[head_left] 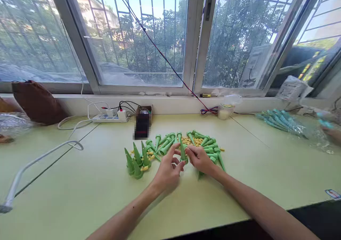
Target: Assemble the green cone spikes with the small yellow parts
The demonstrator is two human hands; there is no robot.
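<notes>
Observed: broad, smooth, pale yellow-green surface (93,204) beneath window. At back, long white plastic power strip (106,118). Near middle, arc of loose green plastic cones with ribbed collars (209,150); at left end, cluster of green cones standing point up (137,158). In left hand (169,169), narrow grip, holding tapered green plastic cone (182,152) roughly upright, between both hands. At right hand (201,159), fingers pinched beside same cone; cannot tell whether holding anything. Beyond, small yellow pieces (188,140) heaped inside arc.

The table (69,201) bears green cones (137,170), yellow pieces (188,140).
</notes>
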